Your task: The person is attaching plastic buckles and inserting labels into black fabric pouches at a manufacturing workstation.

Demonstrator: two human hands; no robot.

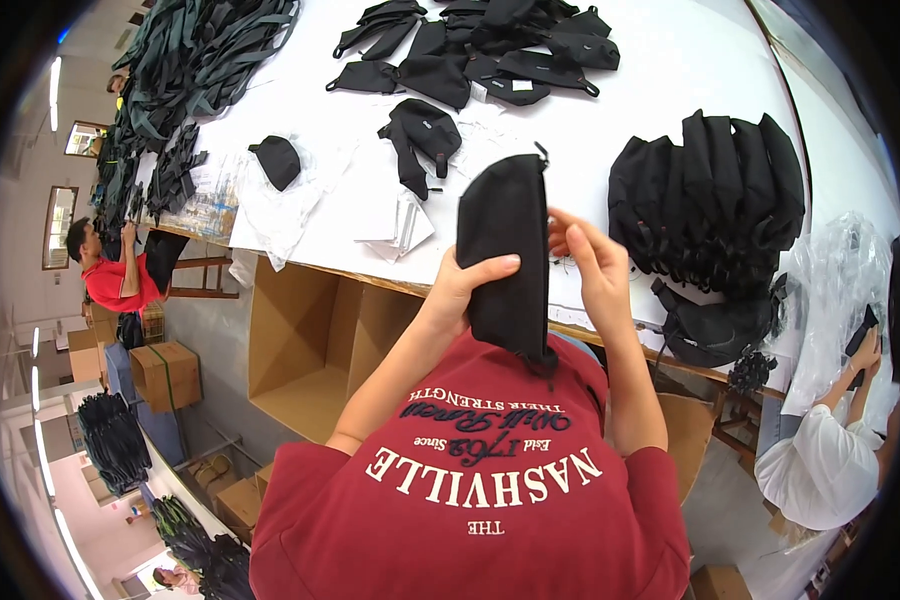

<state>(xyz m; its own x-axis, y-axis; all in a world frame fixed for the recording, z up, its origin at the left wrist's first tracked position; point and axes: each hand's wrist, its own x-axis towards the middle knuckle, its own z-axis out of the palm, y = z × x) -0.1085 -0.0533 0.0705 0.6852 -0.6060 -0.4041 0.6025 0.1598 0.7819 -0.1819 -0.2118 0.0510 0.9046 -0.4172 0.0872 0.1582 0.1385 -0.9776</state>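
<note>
My left hand (470, 283) grips a black fabric zip pouch (505, 240), its thumb lying across the front face. The pouch stands upright above the table's near edge, with a curved left side and a zipper along its straight right side. A small pull tab sticks out at its top, and a short dark end hangs at the bottom. Beside the zipper side is my right hand (595, 262), its fingers loosely bent and apart, with nothing visible in them. Its fingertips are close to the pouch; whether they touch it I cannot tell.
The white table (550, 130) carries a heap of black pouches (470, 60), a row of stacked black bags (710, 200) and white cards (398, 230). Clear plastic (280, 205) lies leftward. Cardboard boxes (300, 340) sit below. Co-workers stand at left (120, 280) and right (820, 465).
</note>
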